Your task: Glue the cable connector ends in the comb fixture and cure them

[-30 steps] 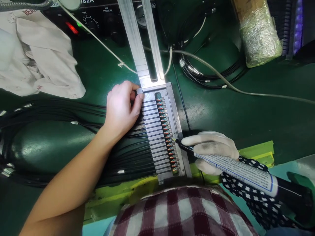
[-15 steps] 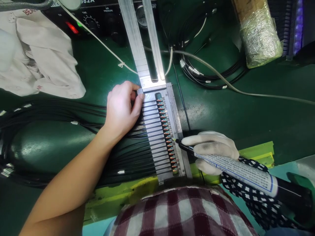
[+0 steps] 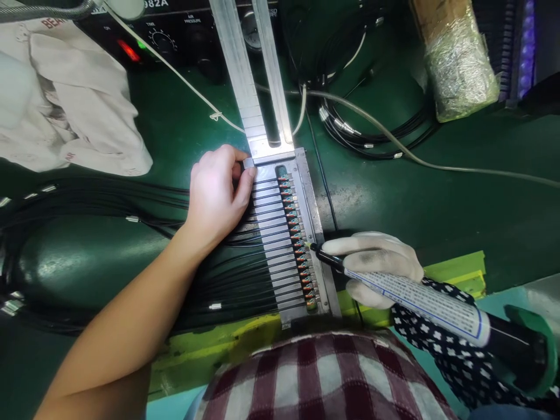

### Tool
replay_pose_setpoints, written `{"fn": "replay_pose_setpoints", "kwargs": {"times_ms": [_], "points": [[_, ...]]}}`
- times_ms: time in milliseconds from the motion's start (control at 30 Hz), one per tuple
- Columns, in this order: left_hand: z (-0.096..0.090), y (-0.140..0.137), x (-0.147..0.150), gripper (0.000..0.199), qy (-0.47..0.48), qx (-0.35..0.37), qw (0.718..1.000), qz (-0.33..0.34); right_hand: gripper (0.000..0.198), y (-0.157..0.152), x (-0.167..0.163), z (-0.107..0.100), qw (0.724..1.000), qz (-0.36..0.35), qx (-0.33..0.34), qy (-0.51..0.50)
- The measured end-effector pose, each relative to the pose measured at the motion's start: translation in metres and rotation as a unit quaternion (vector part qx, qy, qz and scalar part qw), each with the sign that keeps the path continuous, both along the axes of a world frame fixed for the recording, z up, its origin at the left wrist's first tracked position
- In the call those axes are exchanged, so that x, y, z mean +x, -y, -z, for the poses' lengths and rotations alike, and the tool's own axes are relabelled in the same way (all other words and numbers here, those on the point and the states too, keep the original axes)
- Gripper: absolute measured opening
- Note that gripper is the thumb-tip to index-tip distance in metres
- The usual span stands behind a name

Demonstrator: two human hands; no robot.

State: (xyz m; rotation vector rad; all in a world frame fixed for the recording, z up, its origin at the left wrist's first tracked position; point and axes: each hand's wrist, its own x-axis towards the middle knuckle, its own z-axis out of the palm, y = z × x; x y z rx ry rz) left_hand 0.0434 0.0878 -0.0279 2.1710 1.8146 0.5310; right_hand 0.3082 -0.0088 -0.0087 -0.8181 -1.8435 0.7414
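Observation:
My bare left hand (image 3: 221, 186) is closed at the upper left corner of a metal fixture (image 3: 275, 233), thumb on its edge and fingers curled. Black cables (image 3: 266, 224) lie side by side across the fixture. Their ends carry a row of small circuit boards with connectors (image 3: 294, 228), several in all. My right hand (image 3: 380, 265), in a white glove, grips a thick marker pen (image 3: 415, 300) with a black front end and a printed white label. Its pale tip touches or nearly touches the connectors midway down the row; I cannot tell which.
A slotted metal bar (image 3: 238, 76) extends from the fixture's top. Behind stands a black control box (image 3: 184, 35) with lit lamps. White cloth (image 3: 91, 111) lies at left, cable coils (image 3: 371, 140) and a wrapped block (image 3: 461, 76) at right. Yellow tape (image 3: 210, 350) marks the front edge.
My right hand and the marker pen have shifted slightly up and left along the connector row. My left hand stays in place on the fixture.

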Motion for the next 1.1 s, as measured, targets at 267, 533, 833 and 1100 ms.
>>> {"fn": "replay_pose_setpoints", "kwargs": {"times_ms": [267, 533, 833, 1100], "points": [[-0.001, 0.000, 0.000, 0.012, -0.006, -0.007, 1.000, -0.004, 0.008, 0.017, -0.001, -0.005, 0.999, 0.029, -0.009, 0.034], [-0.003, 0.000, 0.000, 0.011, -0.011, -0.009, 1.000, -0.002, 0.003, 0.013, -0.003, 0.001, 0.999, 0.028, -0.014, 0.025], [-0.001, 0.001, 0.001, 0.014, -0.011, -0.013, 1.000, -0.003, 0.008, 0.013, -0.002, 0.002, 1.000, 0.010, -0.021, -0.005], [-0.004, 0.002, 0.001, 0.011, 0.005, -0.024, 1.000, -0.009, 0.007, 0.015, -0.002, 0.003, 1.000, 0.012, -0.023, -0.017]]}}
